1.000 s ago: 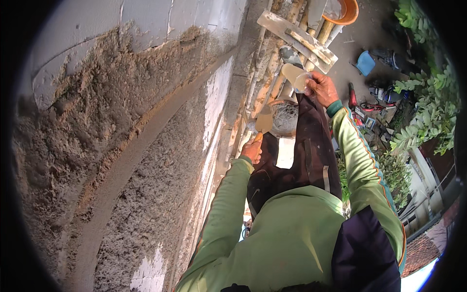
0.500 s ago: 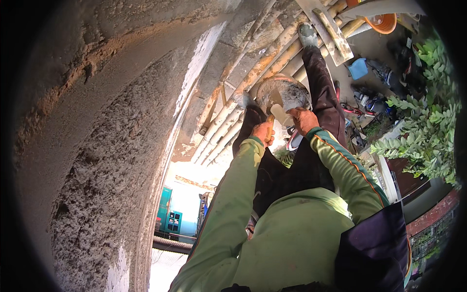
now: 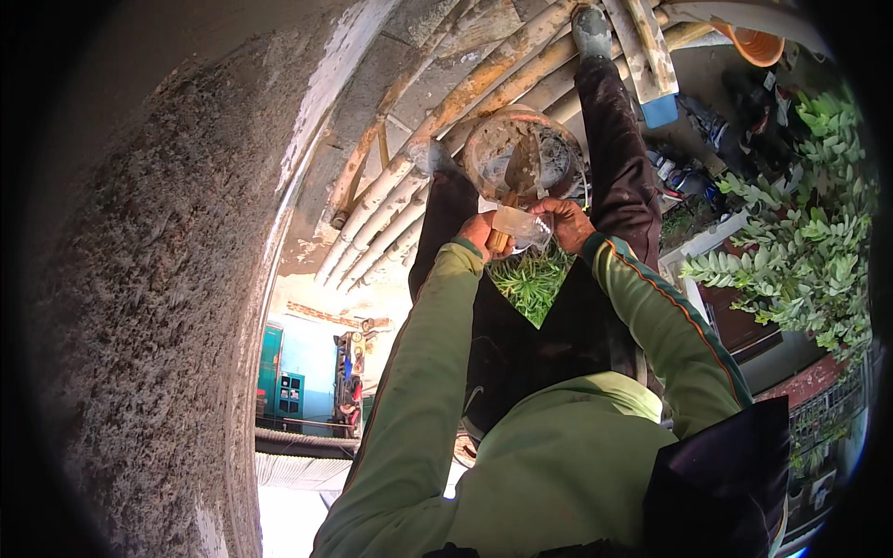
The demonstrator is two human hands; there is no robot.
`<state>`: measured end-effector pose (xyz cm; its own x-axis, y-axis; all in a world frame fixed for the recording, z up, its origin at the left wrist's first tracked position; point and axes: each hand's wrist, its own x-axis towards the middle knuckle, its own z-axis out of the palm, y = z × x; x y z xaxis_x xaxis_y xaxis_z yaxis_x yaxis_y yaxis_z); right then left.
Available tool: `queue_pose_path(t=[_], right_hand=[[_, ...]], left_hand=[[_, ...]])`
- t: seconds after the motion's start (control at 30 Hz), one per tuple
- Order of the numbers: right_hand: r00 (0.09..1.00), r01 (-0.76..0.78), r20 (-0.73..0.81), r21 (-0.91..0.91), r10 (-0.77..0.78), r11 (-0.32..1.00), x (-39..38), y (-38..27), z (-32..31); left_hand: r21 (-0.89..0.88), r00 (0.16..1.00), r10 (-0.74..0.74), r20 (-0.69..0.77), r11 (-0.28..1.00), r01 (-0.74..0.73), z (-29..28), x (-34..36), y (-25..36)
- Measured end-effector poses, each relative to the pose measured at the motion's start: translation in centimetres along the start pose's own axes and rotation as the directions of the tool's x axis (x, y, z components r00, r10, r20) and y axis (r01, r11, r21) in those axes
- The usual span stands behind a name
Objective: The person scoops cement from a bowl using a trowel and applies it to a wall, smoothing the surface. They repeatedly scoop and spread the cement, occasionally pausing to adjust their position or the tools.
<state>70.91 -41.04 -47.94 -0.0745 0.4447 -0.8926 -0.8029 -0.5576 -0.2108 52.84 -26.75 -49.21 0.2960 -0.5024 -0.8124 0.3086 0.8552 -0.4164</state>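
My left hand (image 3: 483, 234) is closed around the wooden handle of a trowel (image 3: 524, 167). Its mud-coloured blade points away from me, over a round bucket (image 3: 472, 139) with grey mortar smeared inside. My right hand (image 3: 566, 224) grips a clear plastic cup (image 3: 534, 229) by its side, lying sideways close to my left fingers. Part of the cup overlaps the trowel handle, and whether the two touch I cannot tell. Both hands are just on the near side of the bucket, between my legs.
Bamboo poles (image 3: 386, 200) form the footing under my boots (image 3: 593, 33). A rough, partly plastered wall (image 3: 167, 279) rises at my left. Boards (image 3: 642, 56) and an orange bucket (image 3: 758, 45) are at the far right. A leafy shrub (image 3: 791, 223) stands right; grass shows far below.
The view has shifted, with the wall further left. Both hands have drawn slightly nearer to me. The trowel blade now shows plainly over the bucket, and the cup has turned more sideways.
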Motion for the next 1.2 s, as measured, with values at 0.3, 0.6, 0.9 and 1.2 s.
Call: queue_pose_path(t=[0.3, 0.6, 0.9, 1.2], right_hand=[[0.84, -0.178, 0.483, -0.182, 0.245, 0.967, -2.1, -2.4, 1.7], [0.827, -0.252, 0.496, -0.095, 0.265, 0.963, -3.5, -4.6, 2.4], [0.881, 0.399, -0.371, 0.248, -0.294, 0.883, -9.3, -19.0, -3.2], [0.458, 0.577, -0.727, -0.196, -0.512, 0.793, -11.2, -37.2, -18.4]], left_hand=[[0.14, 0.997, -0.016, -0.082, 0.99, 0.027, 0.6, 4.2, 0.0], [-0.269, 0.973, -0.012, 0.23, 0.96, 0.076, 6.5, 5.4, -0.1], [-0.04, 0.991, -0.009, -0.133, 0.999, 0.003, 6.7, 3.2, -1.1], [0.062, 0.968, 0.13, -0.213, 0.991, -0.12, 9.8, -6.0, -1.8]])
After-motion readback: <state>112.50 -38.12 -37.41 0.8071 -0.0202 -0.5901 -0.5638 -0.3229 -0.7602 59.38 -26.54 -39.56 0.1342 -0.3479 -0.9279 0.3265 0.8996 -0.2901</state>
